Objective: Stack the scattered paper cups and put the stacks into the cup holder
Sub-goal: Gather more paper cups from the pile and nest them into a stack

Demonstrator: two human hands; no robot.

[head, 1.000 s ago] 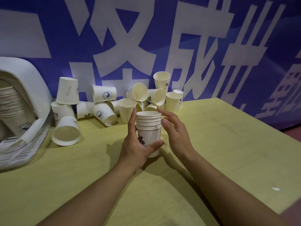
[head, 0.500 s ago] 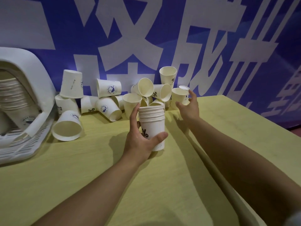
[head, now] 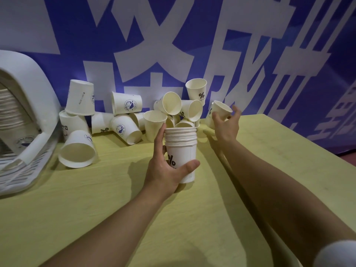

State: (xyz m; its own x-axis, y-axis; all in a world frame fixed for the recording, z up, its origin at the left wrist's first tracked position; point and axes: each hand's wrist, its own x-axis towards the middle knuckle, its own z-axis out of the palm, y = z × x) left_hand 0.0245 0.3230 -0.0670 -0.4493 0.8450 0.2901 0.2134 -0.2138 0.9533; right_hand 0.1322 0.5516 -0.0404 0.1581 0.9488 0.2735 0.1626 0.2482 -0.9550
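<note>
My left hand (head: 165, 166) grips a stack of several white paper cups (head: 181, 149), upright near the middle of the yellow-green table (head: 96, 209). My right hand (head: 226, 125) is farther back and to the right and holds a single paper cup (head: 220, 110), tilted and lifted off the table. A pile of scattered cups (head: 161, 112) lies along the back wall, some upright, some on their sides. One large cup (head: 78, 151) lies on its side at the left with its mouth toward me. The white cup holder (head: 28, 105) stands at the far left with a stack of cups (head: 11, 112) inside.
A blue banner with large white characters (head: 173, 45) covers the wall right behind the cup pile. The table's right edge (head: 308, 143) runs diagonally, with dark floor beyond it. The holder's slatted base (head: 23, 170) juts out onto the table at the left.
My right hand left the stack, reached back to the right end of the pile and picked up a single cup. My left hand kept holding the stack in much the same place.
</note>
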